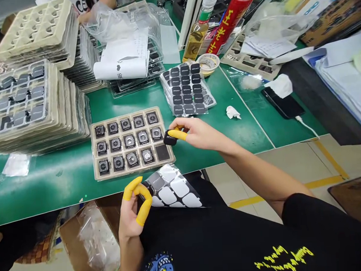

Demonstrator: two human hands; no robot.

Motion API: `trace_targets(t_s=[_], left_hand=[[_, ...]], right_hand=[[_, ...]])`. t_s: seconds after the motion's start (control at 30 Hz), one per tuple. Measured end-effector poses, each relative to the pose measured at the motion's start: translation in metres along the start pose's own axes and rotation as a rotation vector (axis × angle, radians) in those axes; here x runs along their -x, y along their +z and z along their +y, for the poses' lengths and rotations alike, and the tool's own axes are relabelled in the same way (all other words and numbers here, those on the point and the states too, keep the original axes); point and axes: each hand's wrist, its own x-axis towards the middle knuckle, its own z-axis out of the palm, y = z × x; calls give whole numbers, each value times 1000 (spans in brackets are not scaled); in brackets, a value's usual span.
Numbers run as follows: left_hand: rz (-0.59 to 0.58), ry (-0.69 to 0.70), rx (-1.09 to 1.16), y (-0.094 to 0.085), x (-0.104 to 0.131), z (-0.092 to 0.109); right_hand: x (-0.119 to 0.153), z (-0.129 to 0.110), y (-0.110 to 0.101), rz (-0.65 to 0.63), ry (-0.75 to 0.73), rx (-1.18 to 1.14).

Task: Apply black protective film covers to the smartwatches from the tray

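My right hand (192, 133), with a yellow cover on one finger, pinches a black smartwatch body (170, 140) whose face carries small light print. It hovers at the right edge of a beige tray (95, 164) of watch bodies lying back side up. Beside it, the tray's front right compartment (162, 152) is vacant. My left hand (134, 204), fingers in yellow covers, curls closed at the edge of a clear sheet of rounded-square stickers (180, 187). White and dark sticker shapes show on this sheet, which hangs at the table edge in front of my body.
More black sticker sheets (187, 89) lie behind the tray. Stacked trays (55, 104) rise at the left. A tape roll (209, 63), a bottle (196, 38) and a red canister (230, 23) stand behind. A phone (281, 104) with a cable lies at the right.
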Motion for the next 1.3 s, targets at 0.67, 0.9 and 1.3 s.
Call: trace_targets(t_s=[0.67,0.9,1.3], left_hand=[[419,84,-104,-59,15,23],[288,40,-169,-41,23,11],[14,148,-237,-14,-13,13]], right_hand=[[-10,25,49,47,-152,626],[-48,30,45,-7,-117,749],[-29,10,47,16,-9,453]])
